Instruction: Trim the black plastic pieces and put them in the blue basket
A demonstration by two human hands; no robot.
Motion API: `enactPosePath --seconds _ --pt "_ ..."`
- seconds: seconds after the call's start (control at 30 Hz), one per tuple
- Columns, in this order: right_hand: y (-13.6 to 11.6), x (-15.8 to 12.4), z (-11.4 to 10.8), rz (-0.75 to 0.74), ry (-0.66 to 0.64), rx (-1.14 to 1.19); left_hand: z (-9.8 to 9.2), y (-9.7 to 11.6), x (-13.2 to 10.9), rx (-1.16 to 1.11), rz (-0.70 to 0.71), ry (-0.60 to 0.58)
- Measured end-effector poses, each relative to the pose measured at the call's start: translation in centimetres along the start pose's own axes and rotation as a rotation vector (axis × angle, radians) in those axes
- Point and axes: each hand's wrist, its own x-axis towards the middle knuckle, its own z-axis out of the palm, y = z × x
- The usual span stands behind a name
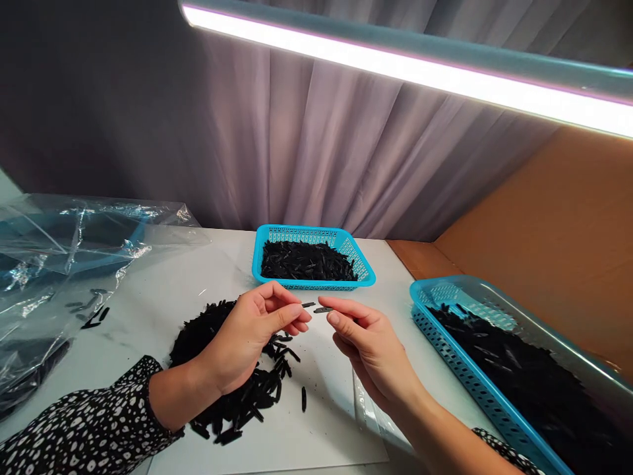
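Observation:
My left hand (267, 323) pinches a small black elongated piece (308, 305) between thumb and fingers, above the white board. Facing it, my right hand (363, 333) grips another small black piece (323, 310) between thumb and forefinger. The tips of the two pieces are close together; whether they touch I cannot tell. Under and behind my left forearm lies a heap of like black pieces (252, 396), partly hidden by that hand. A single black piece (303, 399) lies apart, to the right of the heap.
A blue perforated basket (366, 274) of black pieces stands at the back. On the right is a larger blue basket (459, 369), also holding black pieces. Clear plastic (74, 244) covers things at the left, beside several loose pieces (96, 318). A bright tube lamp (395, 63) hangs above.

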Motion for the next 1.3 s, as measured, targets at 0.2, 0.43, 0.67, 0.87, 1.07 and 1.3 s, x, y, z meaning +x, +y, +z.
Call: enactPosePath --seconds 0.2,0.43,0.67,0.87,1.07,1.3 --pt "-0.4 -0.2 0.3 0.067 -0.066 0.249 0.1 0.3 -0.2 -0.008 -0.014 -0.015" --pt "0.2 -0.7 0.7 0.133 -0.139 0.079 0.1 0.1 -0.3 -0.017 -0.018 -0.063" --pt "0.1 -1.0 0.9 0.117 -0.116 0.049 0.1 0.1 -0.4 -0.011 -0.023 -0.123" --pt "0.0 -1.0 0.8 0.061 -0.079 0.028 -1.6 0.3 0.3 0.727 0.121 -0.208" --pt "0.1 -0.9 0.6 0.023 -0.055 0.022 -3.0 -2.5 0.0 1.387 0.280 -0.387" --pt "0.1 -0.8 0.6 -0.017 -0.055 0.059 -3.0 -3.6 0.2 1.347 0.249 -0.426"
